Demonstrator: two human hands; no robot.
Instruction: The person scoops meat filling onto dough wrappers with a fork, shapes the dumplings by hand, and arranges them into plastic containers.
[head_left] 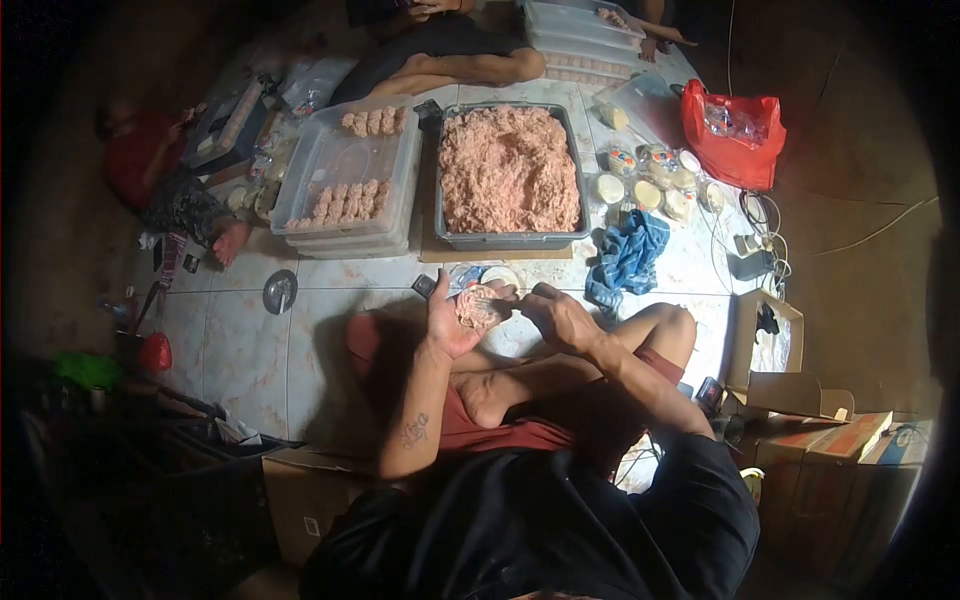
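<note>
My left hand [450, 322] is palm up with the thumb raised, cradling a portion of pink minced meat [472, 309]. Whether a wrapper lies under that meat, I cannot tell. My right hand [562, 318] grips a utensil that looks like a fork [488, 304], its end pressed to the meat. Just beyond my hands, a pale round stack of wrappers [503, 277] lies on the floor. A grey tub [515, 240] heaped with minced meat mixture [508, 165] stands in front of me.
Left of the tub, stacked clear plastic boxes [345, 245] bear rows of meat pieces. Packets of round wrappers [648, 195], a blue cloth [628, 255] and a red bag [735, 140] lie right. A small dark plate [281, 291] rests left. Other people sit around the far side.
</note>
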